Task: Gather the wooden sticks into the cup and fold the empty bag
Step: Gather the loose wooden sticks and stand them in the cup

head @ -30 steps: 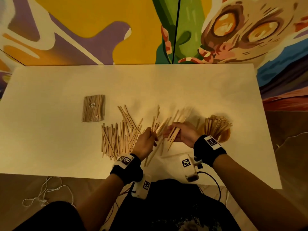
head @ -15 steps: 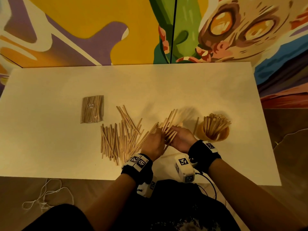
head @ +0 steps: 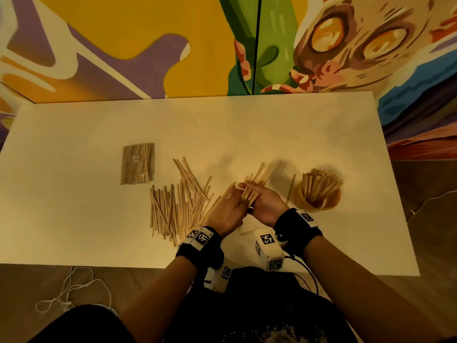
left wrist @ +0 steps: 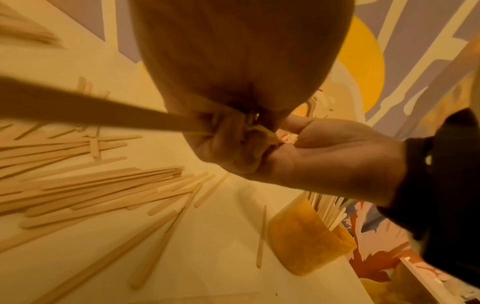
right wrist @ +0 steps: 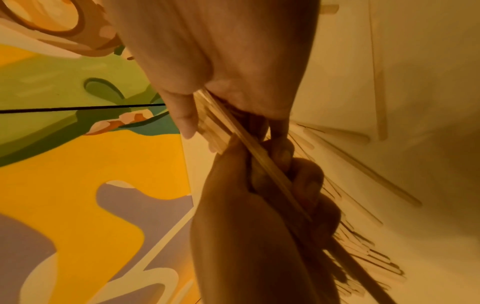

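Observation:
A bundle of wooden sticks (head: 257, 180) is held between both hands just left of the cup. My left hand (head: 228, 207) curls its fingers (left wrist: 228, 148) round the bundle's near end. My right hand (head: 265, 201) holds the same bundle (right wrist: 215, 123) with its thumb pressed on top. The amber cup (head: 317, 204) stands upright at the right, packed with sticks (head: 319, 184). A large loose pile of sticks (head: 178, 204) lies left of the hands. The clear bag (head: 138, 163) lies flat further left, with sticks showing inside it.
One stick (head: 290, 189) lies on the white table (head: 74, 219) just left of the cup (left wrist: 303, 236), and another (head: 247, 232) near the front edge. A painted wall rises behind the table. A white cord (head: 69, 290) lies on the floor at the left.
The two hands have come together: the sticks the left hand held apart are now joined with the right hand's bundle, which both hands grip.

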The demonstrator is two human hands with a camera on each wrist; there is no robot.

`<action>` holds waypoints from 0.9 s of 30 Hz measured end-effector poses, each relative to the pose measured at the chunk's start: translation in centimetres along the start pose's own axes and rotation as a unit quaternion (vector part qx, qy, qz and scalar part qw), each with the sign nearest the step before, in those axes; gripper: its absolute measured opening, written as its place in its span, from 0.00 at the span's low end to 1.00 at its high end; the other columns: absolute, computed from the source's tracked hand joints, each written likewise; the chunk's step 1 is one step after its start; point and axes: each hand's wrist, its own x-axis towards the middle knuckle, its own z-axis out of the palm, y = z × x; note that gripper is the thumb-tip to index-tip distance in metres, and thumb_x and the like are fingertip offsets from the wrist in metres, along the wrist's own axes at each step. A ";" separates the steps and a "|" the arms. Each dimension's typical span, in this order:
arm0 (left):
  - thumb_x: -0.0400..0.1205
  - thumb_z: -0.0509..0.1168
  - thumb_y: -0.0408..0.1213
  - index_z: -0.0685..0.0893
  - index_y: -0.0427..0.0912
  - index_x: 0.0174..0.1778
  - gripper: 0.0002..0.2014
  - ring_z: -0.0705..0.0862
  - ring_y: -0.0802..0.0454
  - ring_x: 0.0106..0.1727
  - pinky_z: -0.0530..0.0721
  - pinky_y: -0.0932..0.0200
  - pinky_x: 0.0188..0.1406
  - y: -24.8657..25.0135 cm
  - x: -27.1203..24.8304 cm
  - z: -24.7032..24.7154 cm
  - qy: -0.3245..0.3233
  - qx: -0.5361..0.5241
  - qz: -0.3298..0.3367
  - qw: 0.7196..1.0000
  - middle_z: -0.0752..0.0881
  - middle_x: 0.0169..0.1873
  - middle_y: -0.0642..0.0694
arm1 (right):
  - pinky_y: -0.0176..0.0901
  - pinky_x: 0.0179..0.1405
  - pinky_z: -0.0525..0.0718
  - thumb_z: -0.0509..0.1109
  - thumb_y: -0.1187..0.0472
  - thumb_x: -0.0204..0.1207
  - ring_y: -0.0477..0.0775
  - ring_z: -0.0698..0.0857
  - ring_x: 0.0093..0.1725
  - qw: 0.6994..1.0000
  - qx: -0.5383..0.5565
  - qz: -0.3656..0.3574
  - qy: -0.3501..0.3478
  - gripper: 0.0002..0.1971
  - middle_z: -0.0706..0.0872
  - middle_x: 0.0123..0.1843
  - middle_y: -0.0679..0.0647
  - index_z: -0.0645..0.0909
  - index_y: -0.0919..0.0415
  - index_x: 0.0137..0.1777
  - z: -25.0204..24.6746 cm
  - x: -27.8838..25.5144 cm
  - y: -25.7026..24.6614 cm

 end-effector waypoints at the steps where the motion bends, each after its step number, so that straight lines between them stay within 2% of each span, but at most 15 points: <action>1: 0.88 0.53 0.40 0.76 0.37 0.65 0.15 0.76 0.50 0.26 0.74 0.57 0.26 0.1 -0.1 0.0 -0.004 -0.007 -0.004 1.000 0.79 0.32 0.46 | 0.48 0.40 0.80 0.63 0.55 0.83 0.56 0.89 0.46 1.000 -0.005 -0.005 0.008 0.11 0.90 0.52 0.60 0.81 0.60 0.45 0.0 0.1 0.0; 4: 0.88 0.53 0.44 0.77 0.46 0.61 0.11 0.73 0.53 0.24 0.68 0.62 0.20 0.5 -0.2 0.1 -0.019 -0.053 -0.032 0.998 0.77 0.32 0.47 | 0.48 0.37 0.78 0.65 0.55 0.83 0.57 0.89 0.43 0.999 -0.008 -0.026 0.019 0.12 0.91 0.49 0.61 0.78 0.60 0.39 -0.2 0.5 0.1; 6: 0.88 0.55 0.49 0.79 0.44 0.58 0.14 0.71 0.54 0.23 0.65 0.63 0.19 0.6 -0.3 0.2 -0.032 -0.116 -0.057 0.991 0.76 0.32 0.46 | 0.47 0.37 0.78 0.63 0.55 0.84 0.60 0.88 0.44 0.999 -0.003 -0.036 0.017 0.14 0.90 0.49 0.63 0.76 0.60 0.38 -0.3 0.7 0.2; 8: 0.86 0.57 0.54 0.79 0.43 0.55 0.17 0.69 0.56 0.23 0.62 0.63 0.19 0.7 -0.3 0.2 -0.054 -0.174 -0.066 0.981 0.75 0.30 0.48 | 0.43 0.32 0.81 0.60 0.55 0.86 0.58 0.89 0.42 0.998 -0.014 -0.048 0.026 0.15 0.90 0.48 0.64 0.74 0.60 0.37 -0.1 0.6 0.3; 9: 0.86 0.58 0.54 0.78 0.43 0.52 0.16 0.67 0.57 0.22 0.61 0.63 0.19 0.8 -0.3 0.2 -0.066 -0.188 -0.062 0.978 0.73 0.29 0.49 | 0.43 0.33 0.83 0.59 0.56 0.87 0.58 0.90 0.43 0.998 -0.019 -0.055 0.028 0.16 0.89 0.47 0.65 0.73 0.60 0.37 0.1 0.4 0.3; 12: 0.85 0.62 0.49 0.76 0.45 0.46 0.11 0.68 0.57 0.22 0.62 0.62 0.19 0.7 -0.1 0.2 -0.074 -0.157 -0.042 0.984 0.74 0.29 0.48 | 0.50 0.45 0.84 0.58 0.56 0.87 0.61 0.89 0.49 0.997 -0.027 -0.065 0.026 0.15 0.89 0.49 0.66 0.74 0.61 0.39 0.1 0.2 0.2; 13: 0.85 0.62 0.48 0.76 0.45 0.45 0.10 0.69 0.57 0.23 0.63 0.62 0.19 0.6 0.0 0.2 -0.073 -0.141 -0.035 0.987 0.74 0.30 0.48 | 0.50 0.43 0.83 0.58 0.56 0.87 0.63 0.88 0.50 0.997 -0.032 -0.065 0.022 0.15 0.90 0.49 0.66 0.74 0.62 0.40 0.0 0.2 0.1; 15: 0.86 0.61 0.47 0.75 0.43 0.43 0.11 0.69 0.56 0.23 0.63 0.62 0.19 0.5 0.2 0.2 -0.082 -0.132 -0.030 0.987 0.75 0.30 0.48 | 0.47 0.30 0.79 0.58 0.55 0.87 0.64 0.88 0.49 0.996 -0.054 -0.064 0.018 0.15 0.90 0.50 0.65 0.75 0.62 0.41 -0.2 0.1 -0.2; 16: 0.86 0.61 0.47 0.75 0.42 0.44 0.12 0.69 0.56 0.23 0.62 0.62 0.19 0.5 0.3 0.1 -0.090 -0.136 -0.033 0.986 0.75 0.30 0.48 | 0.46 0.28 0.78 0.57 0.55 0.87 0.64 0.88 0.50 0.996 -0.061 -0.064 0.014 0.15 0.91 0.51 0.65 0.75 0.62 0.41 -0.3 0.0 -0.3; 17: 0.86 0.61 0.47 0.75 0.42 0.46 0.12 0.68 0.57 0.23 0.62 0.63 0.19 0.6 0.4 0.0 -0.101 -0.144 -0.038 0.984 0.74 0.30 0.49 | 0.47 0.31 0.79 0.57 0.56 0.87 0.64 0.88 0.51 0.996 -0.062 -0.065 0.007 0.15 0.90 0.52 0.66 0.75 0.62 0.41 -0.4 -0.1 -0.4; 19: 0.87 0.60 0.47 0.75 0.42 0.50 0.10 0.66 0.58 0.23 0.60 0.64 0.19 0.7 0.4 -0.1 -0.120 -0.165 -0.049 0.978 0.73 0.29 0.49 | 0.51 0.44 0.82 0.57 0.57 0.87 0.63 0.88 0.54 0.997 -0.051 -0.065 -0.005 0.16 0.90 0.54 0.67 0.76 0.63 0.40 -0.6 -0.2 -0.5; 21: 0.87 0.61 0.45 0.76 0.43 0.52 0.09 0.65 0.58 0.24 0.58 0.63 0.20 0.8 0.3 -0.2 -0.125 -0.189 -0.059 0.972 0.72 0.30 0.50 | 0.51 0.51 0.83 0.55 0.58 0.88 0.63 0.89 0.56 0.997 -0.032 -0.063 -0.012 0.17 0.90 0.54 0.66 0.77 0.64 0.40 -0.7 -0.3 -0.4; 22: 0.86 0.62 0.46 0.77 0.43 0.52 0.09 0.64 0.57 0.25 0.57 0.63 0.21 0.9 0.2 -0.3 -0.126 -0.205 -0.064 0.968 0.72 0.30 0.50 | 0.50 0.49 0.84 0.54 0.58 0.88 0.64 0.89 0.56 0.998 -0.022 -0.062 -0.014 0.18 0.90 0.54 0.66 0.77 0.64 0.39 -0.7 -0.3 -0.4; 25: 0.85 0.61 0.51 0.79 0.41 0.52 0.15 0.67 0.57 0.25 0.59 0.65 0.20 1.0 0.2 -0.4 -0.127 -0.258 -0.087 0.954 0.75 0.31 0.48 | 0.44 0.27 0.77 0.53 0.56 0.88 0.64 0.89 0.49 0.998 -0.016 -0.060 -0.013 0.18 0.91 0.53 0.65 0.74 0.62 0.40 -1.0 -0.2 -0.3; 27: 0.86 0.58 0.53 0.80 0.39 0.53 0.19 0.70 0.56 0.26 0.64 0.66 0.19 0.7 0.2 -0.5 -0.136 -0.300 -0.106 0.938 0.78 0.32 0.47 | 0.42 0.22 0.75 0.54 0.56 0.88 0.64 0.90 0.45 0.998 -0.011 -0.061 -0.013 0.17 0.91 0.52 0.66 0.74 0.63 0.40 -1.2 -0.2 -0.4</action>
